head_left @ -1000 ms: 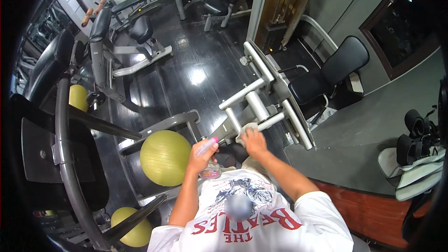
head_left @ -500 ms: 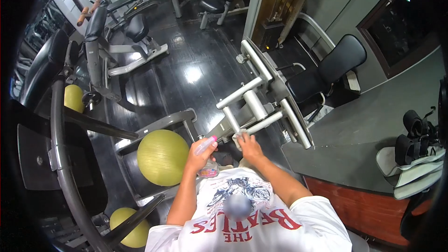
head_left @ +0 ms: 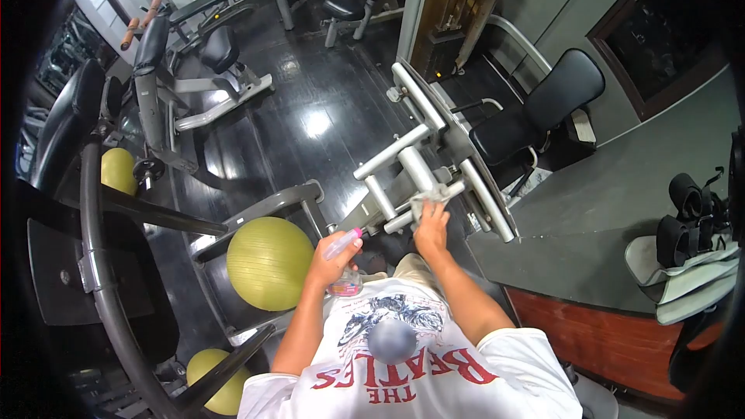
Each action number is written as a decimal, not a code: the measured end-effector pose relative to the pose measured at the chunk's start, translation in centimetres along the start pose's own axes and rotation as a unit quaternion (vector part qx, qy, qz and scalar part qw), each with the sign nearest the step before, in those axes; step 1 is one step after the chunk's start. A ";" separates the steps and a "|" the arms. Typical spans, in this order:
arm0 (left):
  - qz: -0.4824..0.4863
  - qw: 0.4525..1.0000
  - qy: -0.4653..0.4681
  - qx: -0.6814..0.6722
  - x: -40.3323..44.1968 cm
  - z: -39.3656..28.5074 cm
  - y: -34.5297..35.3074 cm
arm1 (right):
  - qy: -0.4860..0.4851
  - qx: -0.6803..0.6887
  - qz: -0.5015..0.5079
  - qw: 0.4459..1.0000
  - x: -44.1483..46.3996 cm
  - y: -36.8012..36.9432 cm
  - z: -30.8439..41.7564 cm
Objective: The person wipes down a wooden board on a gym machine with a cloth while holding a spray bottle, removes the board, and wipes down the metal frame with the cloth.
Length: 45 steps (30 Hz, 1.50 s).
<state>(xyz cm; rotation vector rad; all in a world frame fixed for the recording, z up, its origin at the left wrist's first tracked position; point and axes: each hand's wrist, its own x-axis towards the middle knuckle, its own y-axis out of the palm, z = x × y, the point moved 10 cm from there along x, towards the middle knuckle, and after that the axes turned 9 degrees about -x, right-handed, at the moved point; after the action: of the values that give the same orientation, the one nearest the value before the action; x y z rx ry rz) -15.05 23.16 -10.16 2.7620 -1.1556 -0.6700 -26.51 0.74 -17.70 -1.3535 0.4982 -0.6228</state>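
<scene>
My left hand (head_left: 332, 261) is wrapped round a spray bottle (head_left: 345, 285) with a pink nozzle and a clear body, held close to my shirt. In my right hand (head_left: 431, 230) is a pale cloth (head_left: 427, 203), pressed onto a silver bar of the gym machine frame (head_left: 413, 167). The cloth is bunched over the bar, and my fingers lie on top of it. Part of the bottle is hidden behind my left hand.
A yellow-green exercise ball (head_left: 270, 264) rests in a dark metal rack (head_left: 101, 225) on my left. Right of the frame stand a black chair (head_left: 535, 116) and a grey ledge (head_left: 574, 256). Black-and-white straps and pads (head_left: 687, 264) lie on the far right.
My right hand has slid the cloth to the right and farther up along the silver bar. My left hand keeps its grip on the spray bottle, nearly still. The view has shifted slightly.
</scene>
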 end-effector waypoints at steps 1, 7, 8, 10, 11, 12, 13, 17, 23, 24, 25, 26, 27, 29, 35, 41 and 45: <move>0.004 1.000 0.007 -0.001 0.0 -0.2 0.1 | -0.026 0.012 0.043 0.999 -0.9 1.5 1.0; 0.037 0.998 0.031 -0.027 0.0 -0.9 0.4 | -0.258 0.164 0.173 0.936 -6.0 1.4 4.3; 0.038 0.998 0.033 -0.040 0.1 -0.6 0.4 | -0.212 0.174 0.119 0.954 -3.8 -0.8 2.8; 0.041 0.998 0.024 -0.046 -0.3 -0.2 0.4 | -0.130 0.167 -0.005 0.977 -0.2 -6.5 -0.1; 0.044 0.998 0.020 -0.039 -0.3 -0.2 0.5 | -0.097 0.149 -0.080 0.981 1.5 -9.5 -1.5; 0.048 0.998 0.015 -0.032 -0.3 -0.3 0.7 | -0.049 0.177 -0.100 0.978 3.2 -9.8 -3.5; 0.051 0.998 0.014 -0.024 -0.3 -0.3 0.9 | -0.001 0.203 -0.119 0.972 4.2 -9.4 -5.3; 0.061 0.998 0.007 -0.022 -0.9 -0.7 2.0 | 0.042 0.061 -0.003 0.997 2.5 -3.6 -2.9; 0.062 0.997 0.011 -0.035 -1.1 0.0 1.7 | -0.107 0.067 0.183 0.975 -2.3 2.8 2.7; 0.062 0.997 0.013 -0.037 -1.1 0.1 1.7 | -0.161 0.056 0.232 0.958 -4.5 4.2 4.1; 0.056 0.998 0.016 -0.034 -1.1 0.1 1.6 | -0.205 0.060 0.273 0.938 -6.3 5.8 5.1; 0.049 0.998 0.018 -0.032 -1.2 0.0 1.4 | -0.216 0.067 0.263 0.938 -6.7 6.4 5.1; 0.044 0.998 0.019 -0.029 -1.4 -0.1 1.2 | -0.225 0.076 0.254 0.938 -6.9 6.7 5.1; 0.033 0.999 0.014 -0.038 -1.6 -0.3 0.9 | -0.205 0.107 0.176 0.957 -4.0 2.2 4.3; 0.019 0.999 0.001 -0.029 -1.5 1.4 -0.3 | -0.081 0.086 -0.068 0.991 5.0 -9.0 -1.2; 0.025 0.999 0.005 -0.032 -1.4 1.5 0.0 | -0.177 -0.143 0.034 0.973 2.5 -0.6 2.5; 0.034 0.999 0.011 -0.032 -1.1 1.4 0.4 | -0.206 -0.011 0.083 0.975 -0.5 4.7 5.2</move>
<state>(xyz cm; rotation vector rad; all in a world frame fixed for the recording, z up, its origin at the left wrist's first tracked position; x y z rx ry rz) -16.57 23.79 -10.90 2.6582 -1.1965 -0.6545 -22.85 5.34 -21.55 -1.4003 0.2770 -0.1907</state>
